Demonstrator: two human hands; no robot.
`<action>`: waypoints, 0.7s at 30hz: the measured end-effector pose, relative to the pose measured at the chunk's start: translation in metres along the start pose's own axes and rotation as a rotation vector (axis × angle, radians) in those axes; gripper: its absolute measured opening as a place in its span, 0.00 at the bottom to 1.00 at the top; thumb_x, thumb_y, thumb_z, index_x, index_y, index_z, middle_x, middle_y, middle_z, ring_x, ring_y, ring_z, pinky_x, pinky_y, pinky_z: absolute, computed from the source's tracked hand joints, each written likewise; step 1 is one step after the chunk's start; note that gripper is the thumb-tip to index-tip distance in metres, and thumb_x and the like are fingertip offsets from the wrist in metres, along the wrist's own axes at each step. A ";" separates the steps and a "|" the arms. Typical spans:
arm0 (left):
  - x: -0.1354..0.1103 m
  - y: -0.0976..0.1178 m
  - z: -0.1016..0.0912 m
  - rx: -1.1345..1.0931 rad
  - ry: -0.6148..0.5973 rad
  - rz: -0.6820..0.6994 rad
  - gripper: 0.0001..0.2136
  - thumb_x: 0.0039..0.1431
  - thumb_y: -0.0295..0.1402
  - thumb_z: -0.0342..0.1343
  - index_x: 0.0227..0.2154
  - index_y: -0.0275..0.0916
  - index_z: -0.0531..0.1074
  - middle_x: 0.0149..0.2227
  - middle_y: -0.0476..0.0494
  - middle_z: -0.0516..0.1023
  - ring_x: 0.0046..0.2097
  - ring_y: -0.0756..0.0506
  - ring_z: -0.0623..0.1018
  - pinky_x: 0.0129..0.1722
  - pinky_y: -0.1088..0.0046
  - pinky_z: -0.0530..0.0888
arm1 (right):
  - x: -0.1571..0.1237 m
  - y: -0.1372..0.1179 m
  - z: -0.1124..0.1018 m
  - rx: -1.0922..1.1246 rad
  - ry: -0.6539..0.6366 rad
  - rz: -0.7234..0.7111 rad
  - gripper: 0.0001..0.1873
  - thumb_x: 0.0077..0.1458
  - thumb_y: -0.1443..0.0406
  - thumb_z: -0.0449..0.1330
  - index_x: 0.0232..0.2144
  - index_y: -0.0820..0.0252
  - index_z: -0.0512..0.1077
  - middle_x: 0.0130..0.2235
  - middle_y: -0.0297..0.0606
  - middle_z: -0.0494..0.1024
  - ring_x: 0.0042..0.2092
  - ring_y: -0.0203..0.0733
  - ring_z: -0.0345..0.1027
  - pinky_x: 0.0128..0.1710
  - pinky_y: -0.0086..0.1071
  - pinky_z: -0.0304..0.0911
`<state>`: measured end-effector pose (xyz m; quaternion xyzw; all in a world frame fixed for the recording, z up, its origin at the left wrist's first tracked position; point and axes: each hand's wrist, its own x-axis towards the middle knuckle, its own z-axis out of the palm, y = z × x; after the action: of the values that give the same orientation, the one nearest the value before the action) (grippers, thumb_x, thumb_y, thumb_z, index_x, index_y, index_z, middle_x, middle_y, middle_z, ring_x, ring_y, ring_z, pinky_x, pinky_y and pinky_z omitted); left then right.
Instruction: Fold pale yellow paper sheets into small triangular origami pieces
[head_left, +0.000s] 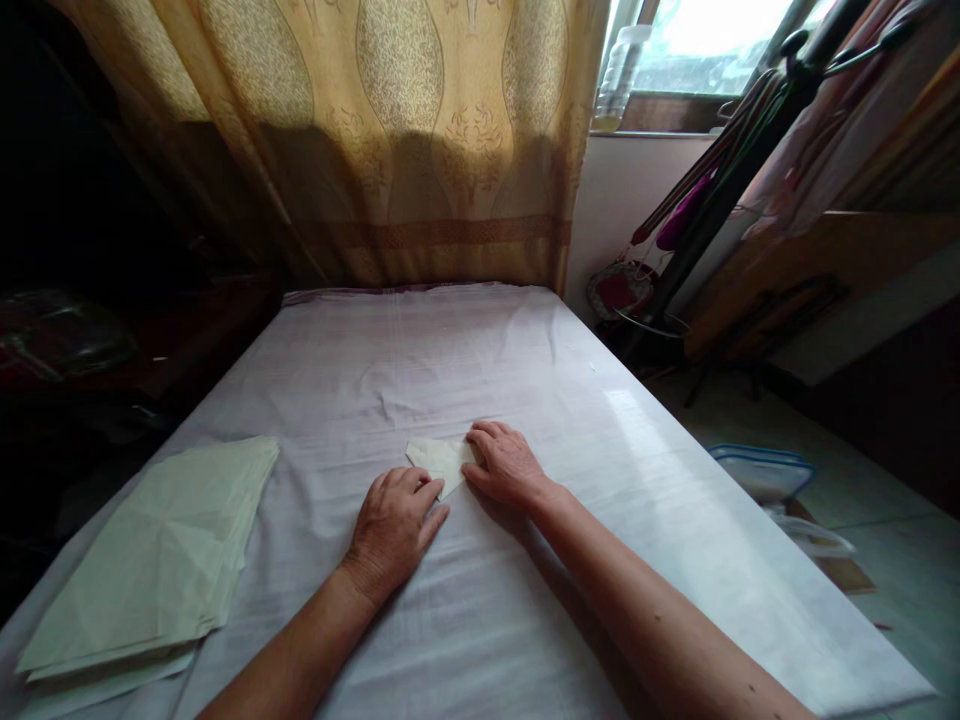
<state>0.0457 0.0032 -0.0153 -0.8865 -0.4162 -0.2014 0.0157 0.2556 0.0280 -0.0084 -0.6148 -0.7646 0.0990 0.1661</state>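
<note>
A small folded paper (444,460), pale green and pointed toward its lower edge, lies on the white-covered surface in front of me. My right hand (506,465) grips its right corner between thumb and curled fingers. At the lower left edge of the paper, my left hand (394,525) presses on it with bent fingers, its thumb resting a little lower. The fingertips of both hands partly hide the paper. To the left lies a stack of larger pale green paper sheets (161,550), the top one marked with creases.
A slightly wrinkled white cloth (337,385) covers the surface. Behind it hangs a gold patterned curtain (420,150). A dark coat stand (731,160) with bags stands at the right. Beside the right edge, a clear container with a blue rim (761,470) sits lower down.
</note>
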 end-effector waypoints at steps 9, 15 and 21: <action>0.010 -0.006 0.001 0.061 -0.055 0.010 0.08 0.61 0.32 0.60 0.43 0.44 0.76 0.43 0.46 0.78 0.43 0.43 0.75 0.45 0.64 0.69 | 0.006 -0.003 0.002 0.053 0.035 0.060 0.04 0.49 0.67 0.61 0.31 0.59 0.72 0.50 0.45 0.75 0.53 0.50 0.65 0.51 0.40 0.58; 0.015 -0.018 0.001 0.103 -0.019 0.038 0.06 0.62 0.30 0.58 0.41 0.45 0.77 0.41 0.47 0.79 0.42 0.43 0.76 0.42 0.66 0.69 | -0.009 -0.010 0.004 0.152 0.114 0.101 0.05 0.50 0.72 0.59 0.28 0.58 0.71 0.45 0.42 0.78 0.50 0.44 0.68 0.50 0.34 0.58; 0.019 -0.014 0.002 0.083 -0.044 0.016 0.07 0.61 0.30 0.59 0.41 0.44 0.77 0.42 0.46 0.80 0.43 0.42 0.76 0.42 0.64 0.70 | -0.023 -0.012 0.004 0.264 0.096 0.163 0.04 0.54 0.69 0.58 0.32 0.56 0.71 0.31 0.33 0.79 0.34 0.39 0.71 0.35 0.29 0.60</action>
<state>0.0468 0.0260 -0.0119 -0.8927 -0.4173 -0.1643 0.0448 0.2478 0.0029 -0.0105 -0.6517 -0.6838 0.1822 0.2732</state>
